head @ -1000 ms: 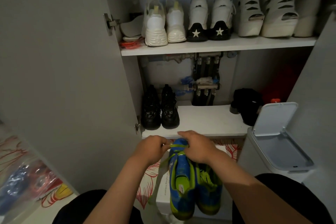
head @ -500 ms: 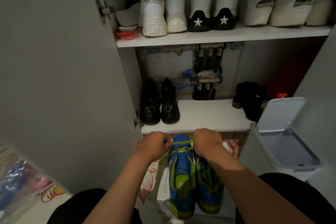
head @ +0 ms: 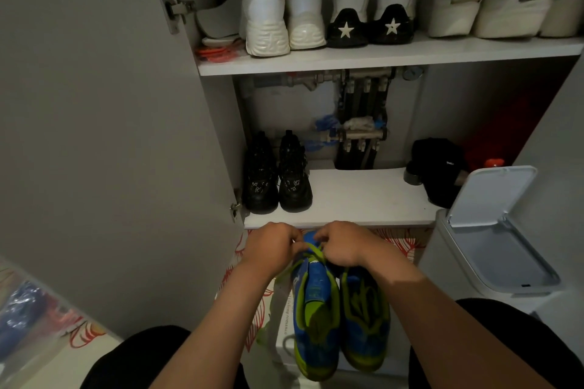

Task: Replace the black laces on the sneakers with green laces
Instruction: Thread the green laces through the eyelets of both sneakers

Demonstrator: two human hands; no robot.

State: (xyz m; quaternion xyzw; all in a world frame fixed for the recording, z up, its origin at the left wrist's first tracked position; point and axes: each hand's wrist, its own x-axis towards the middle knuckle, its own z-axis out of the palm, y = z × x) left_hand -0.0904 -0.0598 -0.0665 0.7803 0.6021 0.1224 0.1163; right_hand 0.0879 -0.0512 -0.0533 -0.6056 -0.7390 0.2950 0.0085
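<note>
Two blue and lime-green sneakers lie side by side on a white box (head: 284, 354) in front of me, the left sneaker (head: 316, 319) and the right sneaker (head: 366, 316) with heels toward me. A green lace (head: 316, 252) runs across the toe end of the left sneaker. My left hand (head: 271, 246) and my right hand (head: 341, 243) are close together over that toe end, fingers curled, each pinching the green lace. The fingertips are hidden behind the knuckles.
An open cupboard stands ahead with a lower shelf (head: 363, 196) holding black boots (head: 278, 177) and a black cap (head: 439, 167). White shoes (head: 284, 9) fill the upper shelf. The cupboard door (head: 94, 104) stands open at left. A white bin (head: 493, 230) with raised lid sits at right.
My hands have come closer together over the sneaker's toe; the lace stretched between them half a second ago now hangs in a short slack loop. The view has moved slightly closer to the cupboard.
</note>
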